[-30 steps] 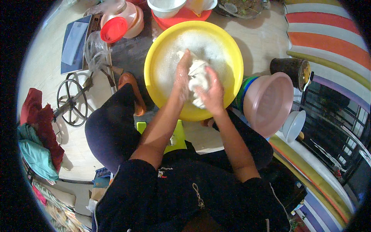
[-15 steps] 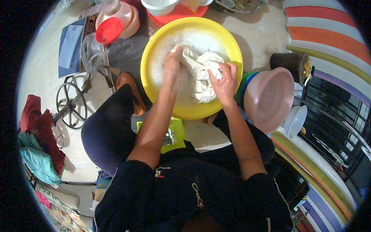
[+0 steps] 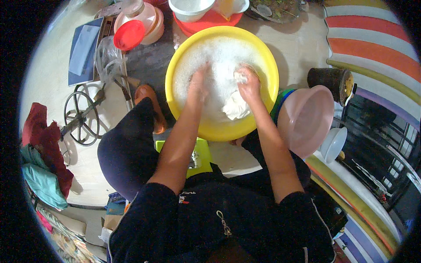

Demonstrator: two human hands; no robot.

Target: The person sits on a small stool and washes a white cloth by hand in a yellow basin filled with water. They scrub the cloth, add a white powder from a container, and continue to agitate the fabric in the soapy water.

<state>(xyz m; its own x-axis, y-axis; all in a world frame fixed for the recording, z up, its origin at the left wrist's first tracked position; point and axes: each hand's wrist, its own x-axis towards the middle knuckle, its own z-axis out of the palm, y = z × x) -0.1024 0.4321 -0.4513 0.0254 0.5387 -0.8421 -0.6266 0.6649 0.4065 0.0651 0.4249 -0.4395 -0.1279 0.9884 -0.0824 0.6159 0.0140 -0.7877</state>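
Person seated low over the floor, dark top, dark trousers, forearms reaching far into the scene. Striped mat far right: white, orange, purple and yellow bands, lying flat. Yellow basin at centre, round, full of white suds, on the floor just beyond the knees. Pink basin just right of it, tilted on edge, rim close to the yellow one; whether they touch cannot be told. Small white bowl near right of the pink basin. Dark round pot far right, beside the mat. Wire stand left, round, lying on the floor. Heap of red and teal clothes near left. Flat blue package far left, rectangular, with a pale rectangular label on its upper part. Red tray far centre carrying a white bowl. Red lid far left of the basin, round, resting against a pale pink tub. Green block between the knees, partly covered by the left arm. White cloth in the suds, right half of the basin, wet and bunched. Left hand down in the foam, fingers buried; cannot tell whether curled or spread. Right hand fingers closed round the upper end of the cloth, rest of it hanging toward the near rim.
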